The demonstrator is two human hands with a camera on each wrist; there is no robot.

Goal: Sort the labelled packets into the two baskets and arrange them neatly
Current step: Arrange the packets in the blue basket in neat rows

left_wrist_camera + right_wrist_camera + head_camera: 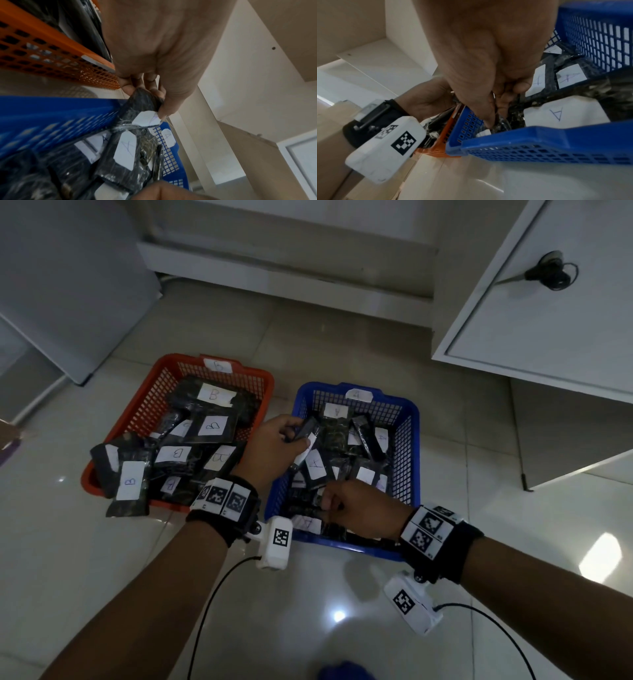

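Note:
Two mesh baskets stand side by side on the tiled floor. The orange basket (135,419) on the left holds several black packets with white "B" labels (212,394). The blue basket (409,446) on the right holds several black packets labelled "A" (315,465). My left hand (279,440) is over the blue basket's near-left part and pinches a black packet (140,106) with a white label between thumb and fingers. My right hand (339,505) reaches into the blue basket's near end, fingers curled round a black packet (503,121) there.
One "B" packet (128,487) hangs over the orange basket's near-left rim onto the floor. A white cabinet (548,313) juts out at the right, a grey appliance (68,285) stands at the left, and a white baseboard runs behind. Bare tile lies in front of the baskets.

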